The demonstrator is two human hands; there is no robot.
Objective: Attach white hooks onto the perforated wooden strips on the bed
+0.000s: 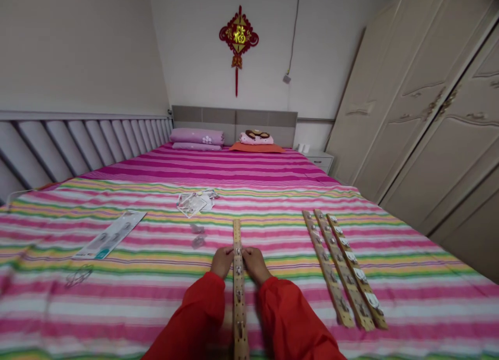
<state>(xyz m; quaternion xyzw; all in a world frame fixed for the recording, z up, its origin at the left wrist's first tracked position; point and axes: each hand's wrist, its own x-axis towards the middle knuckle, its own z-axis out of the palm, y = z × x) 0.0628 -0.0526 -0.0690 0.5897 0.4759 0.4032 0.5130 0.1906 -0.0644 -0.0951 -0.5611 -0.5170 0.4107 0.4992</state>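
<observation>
A long, narrow wooden strip (pixel 237 282) with rows of holes and several small metal fittings lies lengthwise on the striped bedcover in front of me. My left hand (pixel 222 262) is closed at its left edge, fingertips pressed in beside a small metal fitting (pixel 237 251). From the opposite edge my right hand (pixel 254 265) pinches at the same spot. Whether the fingertips also touch the fitting is too small to tell. Two small clear plastic packets (pixel 198 235) lie left of the strip's far half.
Three similar strips (pixel 343 266) with metal fittings lie to the right, the outermost bearing white pieces. On the left are a flat clear package (pixel 111 235) and a thin, see-through item (pixel 79 276). Crumpled plastic bags (pixel 197 201) lie farther back. Folded bedding (pixel 198 137) sits by the headboard.
</observation>
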